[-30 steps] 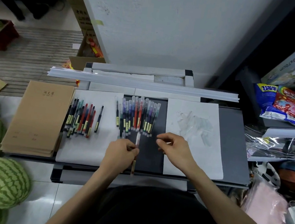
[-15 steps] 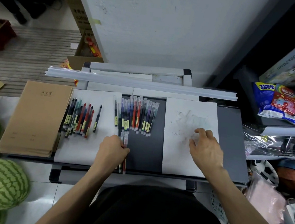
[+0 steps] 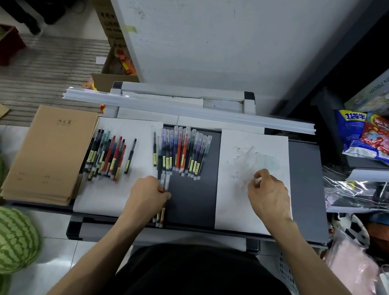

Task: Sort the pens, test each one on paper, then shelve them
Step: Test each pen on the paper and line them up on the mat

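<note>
Left hand point(image 3: 149, 195) is clamped on a bundle of clear-capped pens point(image 3: 164, 182), two or three of them. Caps point at the far edge and the butts overhang the near edge of the dark grey desk point(image 3: 192, 203). Knuckles up, wrist straight, forearm coming in over the near edge. My read: I grip them as one batch so they stay out of the untested row. Right hand point(image 3: 269, 196) is well apart from the left, over the scribbled white test sheet point(image 3: 256, 144) on the desk's right half. Fingers are curled, thumb close to forefinger; can't tell if they pinch anything. That sheet sits under my writing hand, so this looks like the test step. The row of clear-capped colour pens point(image 3: 180, 153) lies mid-desk toward the far edge, just beyond the bundle. The plain white sheet point(image 3: 110, 196) on the left half carries a cluster of dark-capped pens point(image 3: 107, 155), probably the sorted group. The stack of brown kraft notebooks point(image 3: 49, 155) sits at the left edge. A long white plastic strip point(image 3: 188, 109) runs along the far edge. Nothing shelved yet.
</note>
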A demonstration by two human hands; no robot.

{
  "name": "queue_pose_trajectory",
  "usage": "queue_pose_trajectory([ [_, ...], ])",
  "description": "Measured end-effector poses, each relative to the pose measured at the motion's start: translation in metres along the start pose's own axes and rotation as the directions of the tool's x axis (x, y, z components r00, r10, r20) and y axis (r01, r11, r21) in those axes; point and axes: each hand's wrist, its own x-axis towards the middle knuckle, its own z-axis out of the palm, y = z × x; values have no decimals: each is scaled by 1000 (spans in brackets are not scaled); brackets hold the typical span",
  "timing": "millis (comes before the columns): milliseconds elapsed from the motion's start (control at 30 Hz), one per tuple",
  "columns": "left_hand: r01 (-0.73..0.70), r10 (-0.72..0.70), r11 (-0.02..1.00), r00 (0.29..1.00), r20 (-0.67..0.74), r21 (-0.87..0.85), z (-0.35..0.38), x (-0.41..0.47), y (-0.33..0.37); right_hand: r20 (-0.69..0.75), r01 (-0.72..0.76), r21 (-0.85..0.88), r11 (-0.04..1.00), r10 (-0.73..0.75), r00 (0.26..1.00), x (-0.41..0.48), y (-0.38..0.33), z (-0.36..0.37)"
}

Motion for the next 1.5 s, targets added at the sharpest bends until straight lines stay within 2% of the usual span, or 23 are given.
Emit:
queue_pose_trajectory([
  [200,11,-18,999,990,-140,-51,-25,13,-5,32,-7,85,996,4,999,-7,-7,4],
  [400,22,-16,1000,929,-370,13,-57,52,-26,69,-43,115,992,35,997,-7,-13,3],
  [567,45,-5,992,947,-322,116,-62,69,-36,140,-149,177,973,125,982,-9,-10,-2],
  [667,64,-26,991,954,-299,118,-60,70,-37,155,-198,308,930,156,975,-15,-8,-7],
  [767,75,-52,995,958,-282,71,-58,67,-33,226,-260,530,807,161,961,-18,-5,-10],
  [800,69,-52,996,958,-282,50,-57,64,-30,265,-292,625,724,154,952,-19,-5,-11],
  [867,46,-39,999,958,-285,18,-56,56,-22,340,-357,794,492,127,932,-21,-8,-13],
  [933,12,-16,1000,960,-280,-16,-53,46,-12,401,-407,869,280,81,912,-22,-14,-20],
  [1000,-31,12,997,961,-276,-64,-52,34,0,446,-445,884,145,25,894,-23,-23,-27],
  [1200,-160,100,949,969,-225,-270,-39,-5,39,464,-467,882,-65,-51,884,-23,-45,-38],
  [1500,-303,290,838,952,-101,-454,-18,-45,78,450,-455,867,-204,-70,890,-25,-75,-42],
])
